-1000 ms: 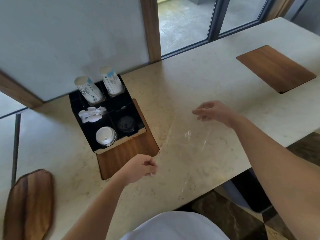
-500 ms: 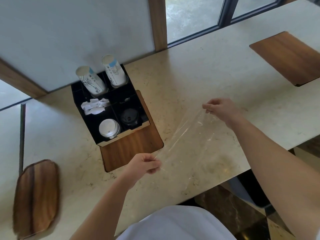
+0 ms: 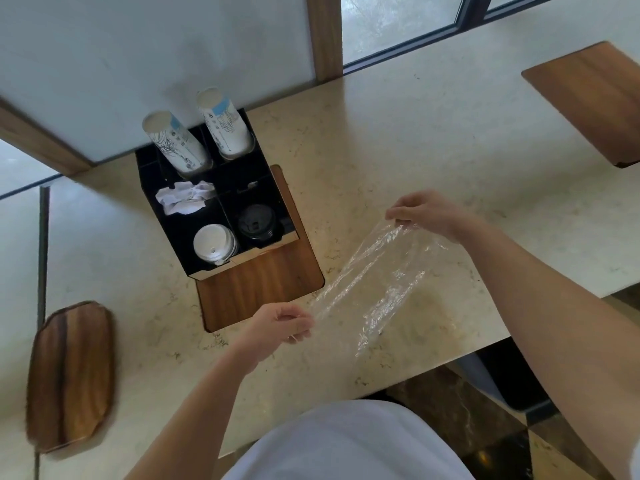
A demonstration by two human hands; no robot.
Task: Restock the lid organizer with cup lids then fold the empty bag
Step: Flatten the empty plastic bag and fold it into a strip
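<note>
At the far left a dark wooden tray (image 3: 71, 374) lies flat on the pale stone desk (image 3: 398, 140). Next along, the black lid organizer (image 3: 211, 216) stands against the wall on a wooden board (image 3: 259, 292); its two back compartments hold stacks of paper cups (image 3: 175, 143), a middle one holds crumpled white paper (image 3: 185, 199), and the front pair hold a stack of white lids (image 3: 214, 244) on the left and black lids (image 3: 256, 221) on the right. Just right of the board, the left hand (image 3: 280, 322) pinches the near end of the clear plastic bag (image 3: 377, 282), fingers curled on the film. The bag stretches slantwise above the desk, empty and creased, up to the right hand (image 3: 426, 211), which pinches its far end. Another wooden board (image 3: 588, 105) lies at the far right.
</note>
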